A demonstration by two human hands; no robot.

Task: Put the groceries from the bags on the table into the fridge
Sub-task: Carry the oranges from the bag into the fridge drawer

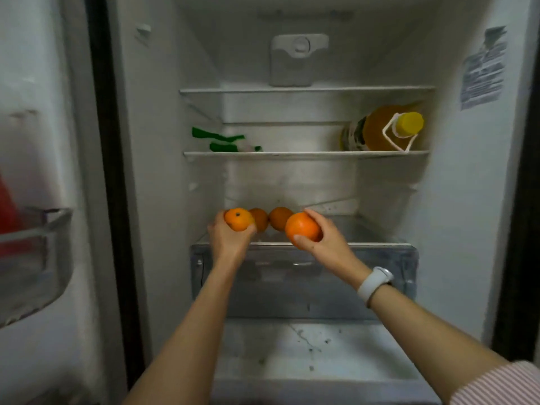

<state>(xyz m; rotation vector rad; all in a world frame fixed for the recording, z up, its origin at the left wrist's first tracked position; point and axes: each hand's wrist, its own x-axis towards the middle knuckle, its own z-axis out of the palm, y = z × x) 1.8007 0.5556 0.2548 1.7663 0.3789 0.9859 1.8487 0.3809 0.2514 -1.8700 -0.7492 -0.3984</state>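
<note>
Cupping a round, dimpled orange (239, 219) in my left hand (229, 238) — my right hand (324, 239) is gripping another smooth orange fruit (302, 229) — over the clear glass fridge shelf (377, 229).

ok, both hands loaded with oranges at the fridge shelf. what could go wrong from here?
1. The shelf looks flat and smooth, and two loose oranges already sit behind the hands. New ones set down near the front edge could roll off toward the drawer below.
2. Left hand holds its orange right against a resting one, so a nudge may send it rolling.
3. Right hand has a fingertip grip on its orange, which could slip.
</note>
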